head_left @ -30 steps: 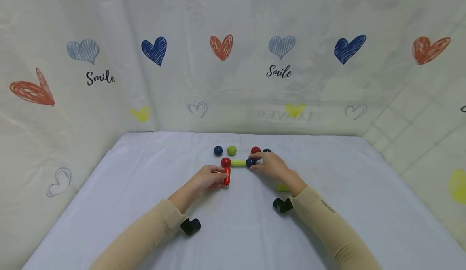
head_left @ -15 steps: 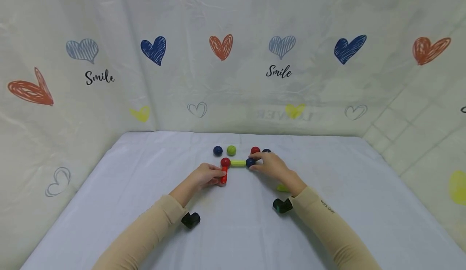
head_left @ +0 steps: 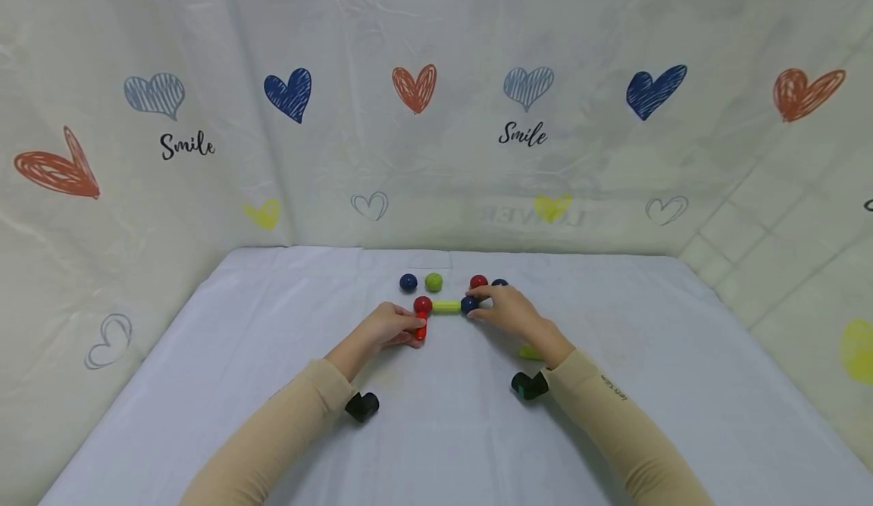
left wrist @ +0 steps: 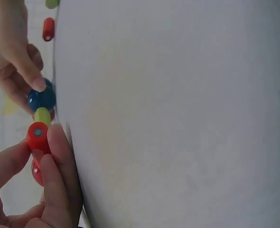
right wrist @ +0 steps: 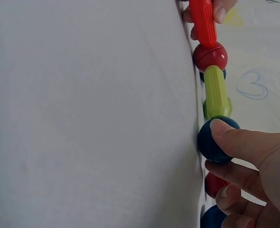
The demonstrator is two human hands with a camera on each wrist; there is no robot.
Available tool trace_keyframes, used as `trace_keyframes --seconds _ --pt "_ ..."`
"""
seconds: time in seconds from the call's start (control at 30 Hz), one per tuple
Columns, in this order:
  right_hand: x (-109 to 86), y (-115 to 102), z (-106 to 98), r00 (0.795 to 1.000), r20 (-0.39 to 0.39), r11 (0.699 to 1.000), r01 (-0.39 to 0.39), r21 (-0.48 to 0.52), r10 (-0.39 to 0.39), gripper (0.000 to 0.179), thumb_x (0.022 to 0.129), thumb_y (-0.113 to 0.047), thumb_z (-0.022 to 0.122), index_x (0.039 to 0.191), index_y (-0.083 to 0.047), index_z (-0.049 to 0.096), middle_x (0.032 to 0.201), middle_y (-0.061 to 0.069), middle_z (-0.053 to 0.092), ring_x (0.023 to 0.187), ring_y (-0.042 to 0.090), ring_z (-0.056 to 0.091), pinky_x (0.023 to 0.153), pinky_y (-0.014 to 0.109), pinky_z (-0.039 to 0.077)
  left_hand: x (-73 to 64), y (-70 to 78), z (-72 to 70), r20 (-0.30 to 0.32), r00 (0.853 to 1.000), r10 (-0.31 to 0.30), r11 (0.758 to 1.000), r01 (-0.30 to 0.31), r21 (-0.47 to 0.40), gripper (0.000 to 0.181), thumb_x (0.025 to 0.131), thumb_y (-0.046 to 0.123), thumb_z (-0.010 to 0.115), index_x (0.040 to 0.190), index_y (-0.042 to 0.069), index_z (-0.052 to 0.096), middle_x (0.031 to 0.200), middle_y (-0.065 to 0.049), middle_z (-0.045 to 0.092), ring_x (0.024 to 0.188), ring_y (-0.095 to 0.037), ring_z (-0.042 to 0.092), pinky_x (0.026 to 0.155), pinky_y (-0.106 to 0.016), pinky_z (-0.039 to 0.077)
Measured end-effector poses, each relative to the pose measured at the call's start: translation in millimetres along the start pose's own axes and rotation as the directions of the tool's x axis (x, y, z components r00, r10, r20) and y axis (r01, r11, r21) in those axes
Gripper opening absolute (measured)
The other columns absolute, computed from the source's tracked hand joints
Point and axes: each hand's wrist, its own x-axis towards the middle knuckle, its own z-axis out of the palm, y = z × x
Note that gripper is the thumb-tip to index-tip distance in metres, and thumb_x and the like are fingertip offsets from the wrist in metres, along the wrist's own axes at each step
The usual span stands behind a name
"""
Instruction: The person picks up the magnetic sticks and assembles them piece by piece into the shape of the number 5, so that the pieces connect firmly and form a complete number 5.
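Observation:
My left hand (head_left: 394,326) pinches a short red stick (right wrist: 204,23) between thumb and fingers. A grey round disc shows in the stick's near end in the left wrist view. Its far end meets a red ball (right wrist: 210,56), from which a yellow-green stick (right wrist: 217,92) runs right to a dark blue ball (right wrist: 216,140). That blue ball is held by my right hand (head_left: 510,313), thumb on one side and fingers on the other. Together the pieces form an L-shaped chain lying on the white cloth.
Behind the chain sit a blue ball (head_left: 408,282), a green ball (head_left: 433,282), a red ball (head_left: 478,282) and another blue ball (head_left: 501,282). A yellow-green stick (head_left: 530,352) lies partly under the right forearm. Another red stick (left wrist: 48,29) lies beyond the right hand.
The left hand and its red stick have shifted slightly left and forward, close in under the red ball. The right hand has stayed in place on the blue ball.

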Motion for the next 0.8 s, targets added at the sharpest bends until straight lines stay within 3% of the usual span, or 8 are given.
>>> trace_keyframes --seconds 0.43,0.67,0.8 --pt "0.9 1.9 1.3 1.000 -0.006 1.000 0.021 -0.002 -0.021 0.045 0.094 -0.020 0.077 0.135 -0.007 0.066 0.126 0.013 0.070 0.123 0.031 0.060 0.107 0.053 0.044 -1.4 3.2 1.9 -0.018 1.000 -0.012 0.999 0.013 0.046 0.034 0.099 0.016 0.071 0.123 -0.006 0.063 0.097 -0.012 0.069 0.067 -0.012 0.069 0.067 -0.016 0.052" --pt "2.0 4.9 2.7 0.999 -0.003 0.999 0.037 -0.009 -0.037 0.046 0.093 -0.021 0.078 0.135 -0.006 0.066 0.125 0.012 0.070 0.122 0.030 0.061 0.106 0.052 0.045 -6.2 5.3 1.0 0.045 0.999 -0.026 0.998 0.023 0.052 0.036 0.103 0.019 0.065 0.127 -0.006 0.058 0.100 -0.013 0.067 0.068 -0.014 0.069 0.065 -0.016 0.050" --pt "2.2 7.3 3.2 0.999 -0.012 1.000 0.031 -0.006 -0.031 0.045 0.094 -0.022 0.078 0.135 -0.008 0.067 0.125 0.011 0.070 0.122 0.030 0.061 0.106 0.053 0.044 -9.8 8.1 -1.6 0.084 0.996 0.002 0.997 -0.008 0.071 0.036 0.104 0.017 0.063 0.130 -0.008 0.056 0.104 -0.015 0.068 0.070 -0.015 0.069 0.072 -0.020 0.054"
